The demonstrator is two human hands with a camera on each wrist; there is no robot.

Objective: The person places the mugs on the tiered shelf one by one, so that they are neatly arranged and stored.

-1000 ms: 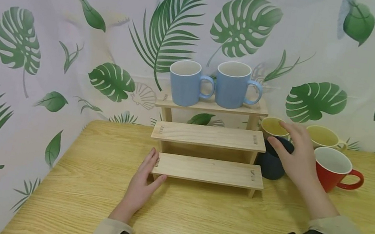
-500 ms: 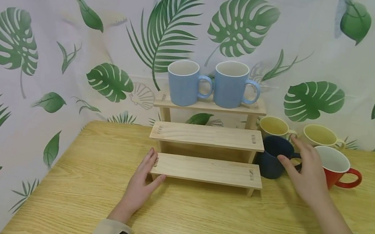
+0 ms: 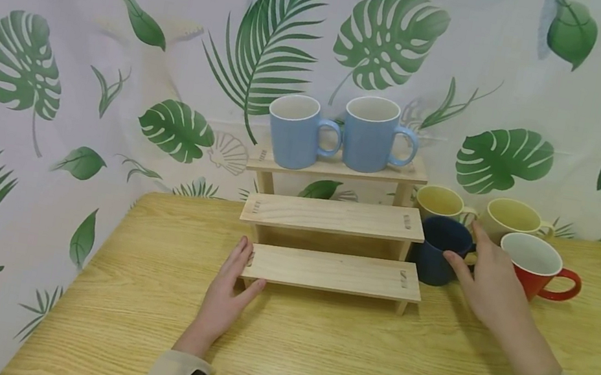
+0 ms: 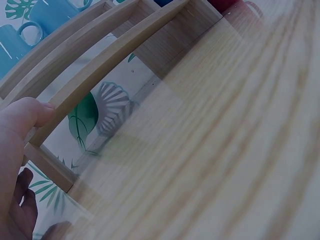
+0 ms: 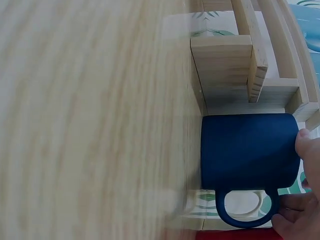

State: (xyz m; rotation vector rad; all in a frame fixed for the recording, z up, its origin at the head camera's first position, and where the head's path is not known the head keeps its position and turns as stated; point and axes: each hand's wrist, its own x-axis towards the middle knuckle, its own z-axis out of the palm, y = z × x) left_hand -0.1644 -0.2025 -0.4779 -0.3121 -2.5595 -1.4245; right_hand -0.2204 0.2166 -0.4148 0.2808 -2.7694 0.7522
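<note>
My left hand (image 3: 224, 303) rests at the left end of the lowest board of a three-step wooden shelf (image 3: 331, 272). The thumb touches the board's front edge, and the fingers extend along its end. A dark blue mug (image 3: 438, 252) stands upright on the table against the shelf's right side. My right hand (image 3: 497, 287) holds this mug, thumb at its rim and fingers around its handle (image 5: 245, 222), as the right wrist view shows. Two light blue mugs (image 3: 370, 136) stand on the top step, their handles pointing right.
Behind the dark blue mug are two yellow mugs (image 3: 514, 218). A red mug (image 3: 543, 275) with a white inside stands close beside my right hand. All sit on a wood-grain table (image 3: 333, 356), with a leaf-print cloth (image 3: 175, 10) at the back.
My right hand has drawn back from above the dark blue mug towards its right side and closed in on its handle. The left hand has stayed on the shelf.
</note>
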